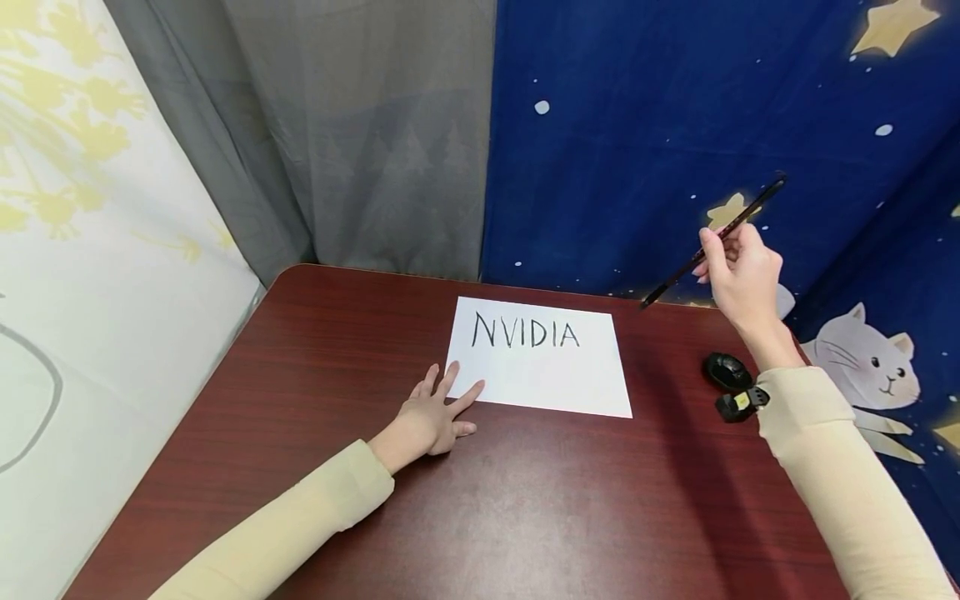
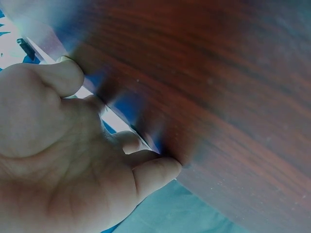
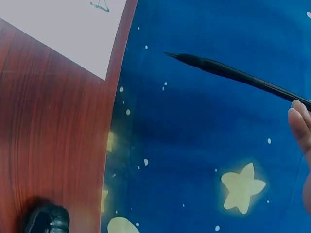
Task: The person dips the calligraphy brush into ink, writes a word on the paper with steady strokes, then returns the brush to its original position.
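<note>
A dark brush [image 1: 678, 273] is pinched between the thumb and fingers of my right hand [image 1: 742, 271], raised over the table's far right. Its black pointed tip [image 3: 187, 59] slants down to the left, as the right wrist view also shows. On the table lies a white sheet of paper [image 1: 547, 379] with "NVIDIA" in thin black capitals across its upper part. My left hand [image 1: 431, 417] rests with spread fingers at the sheet's lower left corner, two fingertips on the paper. From below, the left wrist view shows that palm [image 2: 73, 160] close over the wood.
The dark red wooden table [image 1: 360, 333] ends at a grey curtain [image 1: 375, 150] and a blue starry one [image 1: 637, 125]. Under my right forearm, near the right edge, sit a round black object [image 1: 726, 371] and a small black wrist device [image 1: 738, 404]. A white patterned cloth [image 1: 90, 250] hangs left.
</note>
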Demonstrator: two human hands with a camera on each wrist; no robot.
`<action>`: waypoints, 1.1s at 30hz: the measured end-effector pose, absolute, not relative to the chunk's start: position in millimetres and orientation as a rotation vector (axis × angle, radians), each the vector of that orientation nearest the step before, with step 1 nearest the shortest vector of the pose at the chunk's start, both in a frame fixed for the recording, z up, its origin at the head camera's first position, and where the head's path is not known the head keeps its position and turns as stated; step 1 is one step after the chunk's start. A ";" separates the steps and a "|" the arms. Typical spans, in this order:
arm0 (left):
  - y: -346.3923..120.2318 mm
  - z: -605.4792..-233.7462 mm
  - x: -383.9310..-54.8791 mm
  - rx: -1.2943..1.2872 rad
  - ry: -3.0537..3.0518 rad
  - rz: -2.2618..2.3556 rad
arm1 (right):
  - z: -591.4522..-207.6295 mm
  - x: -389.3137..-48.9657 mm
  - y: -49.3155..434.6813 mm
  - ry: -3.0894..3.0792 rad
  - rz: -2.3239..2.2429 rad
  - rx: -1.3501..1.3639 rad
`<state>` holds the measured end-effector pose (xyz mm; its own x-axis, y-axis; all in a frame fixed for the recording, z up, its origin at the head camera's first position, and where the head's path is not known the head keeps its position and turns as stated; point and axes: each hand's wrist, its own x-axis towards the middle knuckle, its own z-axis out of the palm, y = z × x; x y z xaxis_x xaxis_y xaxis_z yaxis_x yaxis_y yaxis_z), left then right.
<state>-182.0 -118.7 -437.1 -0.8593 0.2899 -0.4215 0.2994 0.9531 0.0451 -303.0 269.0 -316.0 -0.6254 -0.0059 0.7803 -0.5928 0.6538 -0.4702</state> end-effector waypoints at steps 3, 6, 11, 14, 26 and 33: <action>-119.2 -437.9 -181.9 0.424 2.672 -0.033 | -313.2 -301.4 273.3 -2.081 0.930 0.458; -119.5 -437.4 -181.8 0.423 2.675 -0.043 | -311.2 -300.6 278.6 -2.100 0.898 0.443; -119.2 -437.5 -181.7 0.425 2.676 -0.078 | -306.6 -296.8 287.1 -2.143 0.840 0.420; -118.6 -436.9 -181.3 0.419 2.668 -0.084 | -303.6 -294.4 292.7 -2.161 0.806 0.410; -118.0 -439.6 -182.2 0.422 2.674 -0.085 | -299.7 -290.8 315.6 -2.174 0.722 0.372; -117.6 -437.4 -181.7 0.405 2.655 -0.094 | -293.9 -286.1 326.7 -2.198 0.656 0.367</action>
